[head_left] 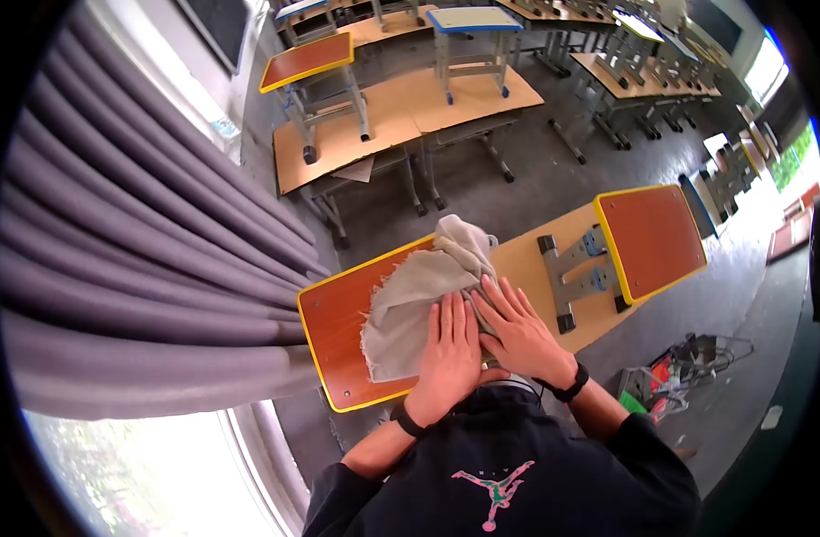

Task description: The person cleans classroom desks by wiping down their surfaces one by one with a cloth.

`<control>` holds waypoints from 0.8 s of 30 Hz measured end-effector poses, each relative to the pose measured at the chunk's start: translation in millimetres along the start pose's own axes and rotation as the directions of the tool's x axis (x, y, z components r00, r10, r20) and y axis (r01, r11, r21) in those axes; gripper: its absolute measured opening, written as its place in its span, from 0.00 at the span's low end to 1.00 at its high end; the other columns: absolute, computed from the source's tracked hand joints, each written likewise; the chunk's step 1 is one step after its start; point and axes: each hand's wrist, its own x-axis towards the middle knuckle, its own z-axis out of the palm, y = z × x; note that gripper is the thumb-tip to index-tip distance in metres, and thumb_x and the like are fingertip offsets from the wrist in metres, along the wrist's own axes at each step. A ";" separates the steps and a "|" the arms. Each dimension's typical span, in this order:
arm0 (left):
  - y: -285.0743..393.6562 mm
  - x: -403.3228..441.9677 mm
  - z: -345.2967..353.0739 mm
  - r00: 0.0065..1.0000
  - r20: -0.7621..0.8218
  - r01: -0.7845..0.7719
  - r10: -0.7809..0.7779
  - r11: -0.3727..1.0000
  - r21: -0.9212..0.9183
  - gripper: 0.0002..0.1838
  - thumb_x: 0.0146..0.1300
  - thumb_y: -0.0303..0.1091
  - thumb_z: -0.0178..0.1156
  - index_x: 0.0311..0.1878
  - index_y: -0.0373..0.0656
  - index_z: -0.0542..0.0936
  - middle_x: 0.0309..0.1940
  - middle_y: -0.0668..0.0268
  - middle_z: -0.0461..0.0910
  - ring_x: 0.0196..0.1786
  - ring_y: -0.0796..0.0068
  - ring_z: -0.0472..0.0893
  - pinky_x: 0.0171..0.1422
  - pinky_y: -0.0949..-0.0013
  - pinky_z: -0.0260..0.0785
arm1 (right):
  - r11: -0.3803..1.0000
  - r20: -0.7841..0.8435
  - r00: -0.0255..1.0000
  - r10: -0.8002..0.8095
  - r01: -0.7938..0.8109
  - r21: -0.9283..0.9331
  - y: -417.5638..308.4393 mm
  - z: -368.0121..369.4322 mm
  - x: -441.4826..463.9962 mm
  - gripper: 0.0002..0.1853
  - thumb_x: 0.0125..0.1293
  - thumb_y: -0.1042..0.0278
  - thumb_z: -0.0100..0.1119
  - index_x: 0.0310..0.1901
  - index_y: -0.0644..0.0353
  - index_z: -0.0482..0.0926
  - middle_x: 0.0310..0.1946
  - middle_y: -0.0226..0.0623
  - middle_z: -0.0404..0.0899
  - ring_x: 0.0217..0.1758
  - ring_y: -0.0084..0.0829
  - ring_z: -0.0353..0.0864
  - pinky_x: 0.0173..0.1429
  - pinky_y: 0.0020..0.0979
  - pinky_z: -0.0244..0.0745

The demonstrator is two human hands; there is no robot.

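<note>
My two hands lie flat and pressed close together on a grey-beige cloth [397,331]: the left hand [450,345] has straight fingers side by side, the right hand [526,340] has them a little apart. The cloth spreads to their left over a red-brown board [331,331] with yellow rim. Left of the cloth a strip of this board shows, up to the edge where a curtain [159,268] hangs in deep grey-purple folds. The cloth's left side is frayed — short threads stand out — and ahead of my hands it is bunched into a thick lump, over the far rim. To the right runs a pale wooden bench [522,255], bearing a stool [652,242] with grey metal legs and similar seat. Farther ahead, grey floor [383,224] separates me from the next row. At right, red and green things [661,385] lie heaped; whether a container holds them, I cannot tell.
</note>
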 end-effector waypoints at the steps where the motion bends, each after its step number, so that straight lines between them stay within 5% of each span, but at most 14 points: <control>1: -1.8 1.2 1.2 0.999 -0.001 -0.034 0.034 0.999 -0.010 0.70 0.47 0.75 0.69 0.75 0.17 0.60 0.77 0.32 0.60 0.82 0.36 0.57 0.87 0.40 0.44 | 1.000 0.013 1.000 -0.018 0.018 -0.007 -2.4 1.8 0.9 0.39 0.71 0.54 0.63 0.80 0.55 0.64 0.84 0.47 0.54 0.87 0.57 0.51 0.86 0.55 0.47; 3: -13.7 -3.1 4.1 0.999 -0.018 -0.039 0.038 0.998 -0.041 0.69 0.49 0.75 0.68 0.75 0.19 0.61 0.77 0.34 0.60 0.83 0.38 0.57 0.87 0.41 0.44 | 0.985 -0.034 0.999 0.005 -0.011 -0.170 -11.2 4.4 3.7 0.39 0.70 0.52 0.64 0.79 0.56 0.65 0.83 0.49 0.55 0.87 0.61 0.47 0.86 0.58 0.45; 7: -49.8 -26.9 -9.2 0.997 -0.069 -0.032 0.024 0.991 -0.128 0.63 0.51 0.73 0.67 0.76 0.26 0.65 0.78 0.42 0.64 0.82 0.46 0.60 0.86 0.45 0.50 | 0.989 -0.008 1.000 -0.025 0.023 -0.145 -34.8 8.2 27.7 0.40 0.70 0.48 0.64 0.78 0.58 0.66 0.81 0.54 0.57 0.86 0.64 0.45 0.85 0.61 0.44; 16: -136.5 -116.0 -38.8 0.955 -0.017 0.297 -0.298 0.954 -0.029 0.65 0.52 0.67 0.71 0.79 0.24 0.57 0.82 0.38 0.54 0.85 0.41 0.52 0.87 0.42 0.46 | 0.901 -0.020 0.909 -0.417 0.410 -0.139 -125.0 94.1 115.7 0.42 0.70 0.39 0.61 0.77 0.60 0.67 0.81 0.54 0.58 0.86 0.58 0.51 0.85 0.57 0.47; 24: -69.5 -146.8 -50.7 0.929 0.128 0.353 -0.348 0.935 -0.020 0.68 0.50 0.70 0.72 0.77 0.21 0.56 0.80 0.30 0.52 0.84 0.35 0.52 0.86 0.39 0.48 | 0.901 0.108 0.896 -0.431 0.435 -0.007 -116.5 67.7 52.6 0.45 0.66 0.42 0.67 0.80 0.54 0.64 0.84 0.44 0.54 0.88 0.48 0.48 0.87 0.53 0.44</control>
